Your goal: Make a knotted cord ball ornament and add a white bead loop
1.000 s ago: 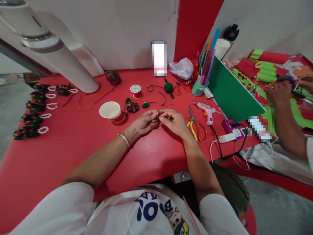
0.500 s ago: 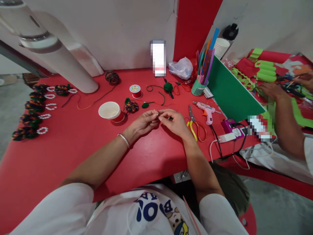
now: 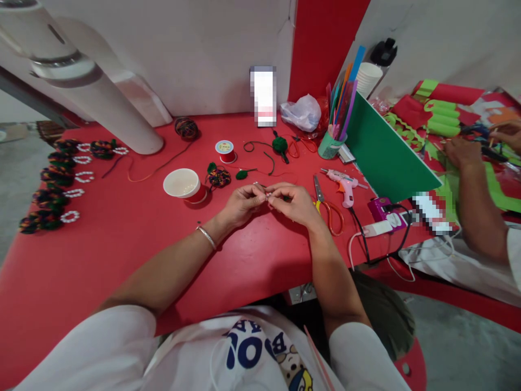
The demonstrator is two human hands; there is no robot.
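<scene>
both the left hand [image 3: 244, 203] and the right hand [image 3: 295, 205] are closed in fine pinches, thumb against fingers, over the bright red tabletop [image 3: 228, 271]. from where i stand, a few tiny, round, pale beads [image 3: 267, 196] show between the facing fingertips, and one or two peep out above the left fingers; any thread running through them is too fine for me to make out. the two pinches nearly meet, probably because pieces this small need steadying from both sides.

the beads sit right at the tips, not back in the palms, so the thumbs and forefingers seem to do all the holding.

a red-walled paper cup with a white inside [image 3: 200, 193] stands just beyond the left forearm, pale specks at its bottom, handily near, i'd guess, for that hand. past the hands is a white-topped spool of red thread [image 3: 227, 157], likely kept close for the same reason. metal scissors with orange and yellow handles [image 3: 319, 193] lie just beside the right hand. well off to the left, rings of white beads [image 3: 75, 193] lie beside dark multicoloured yarn bundles [image 3: 51, 201], mostly in a column, maybe to keep them sorted.
</scene>
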